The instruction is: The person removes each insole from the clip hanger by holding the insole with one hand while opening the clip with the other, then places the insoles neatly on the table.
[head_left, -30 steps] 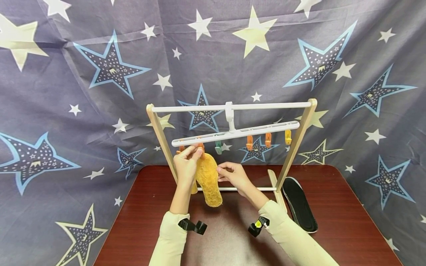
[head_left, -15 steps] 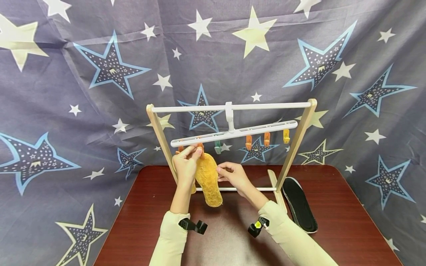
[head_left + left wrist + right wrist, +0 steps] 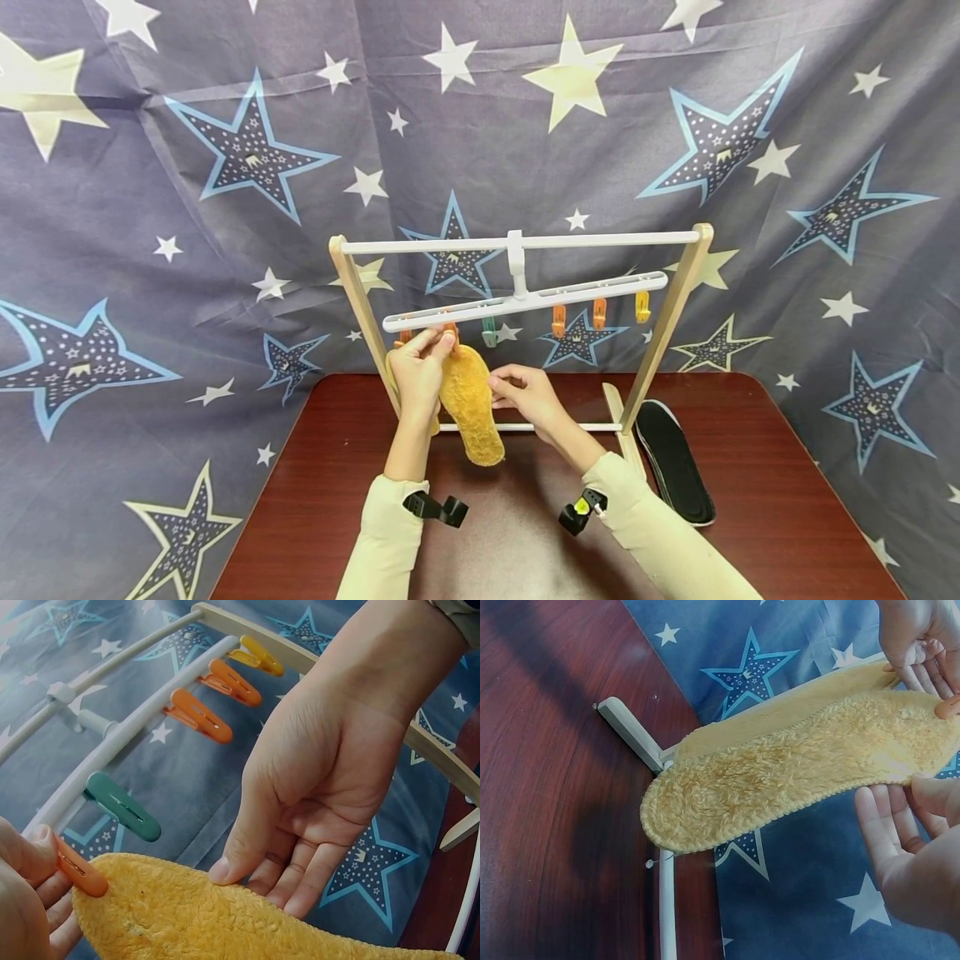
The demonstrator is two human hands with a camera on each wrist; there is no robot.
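Note:
A fuzzy yellow insole (image 3: 471, 404) hangs at a slant, its upper end at an orange clothespin (image 3: 81, 871) below the white hanger bar (image 3: 555, 297). My left hand (image 3: 417, 373) pinches that clothespin between thumb and fingers. On the insole's right edge, my right hand (image 3: 528, 396) pinches with its thumb in front and fingers behind, as the left wrist view shows. A second yellow insole (image 3: 772, 712) hangs behind the first; in the head view my left hand mostly hides it.
More clothespins hang along the bar: a green one (image 3: 489, 332), two orange ones and a yellow one (image 3: 642, 307). A wooden stand (image 3: 667, 325) carries the hanger on its white top rod (image 3: 607, 239). To the right, a black insole (image 3: 675, 467) lies on the reddish-brown table (image 3: 787, 500).
The hanger bar has shifted slightly left, clothespins with it. The front insole's lower end has swung a little to the right. Both hands keep their grips.

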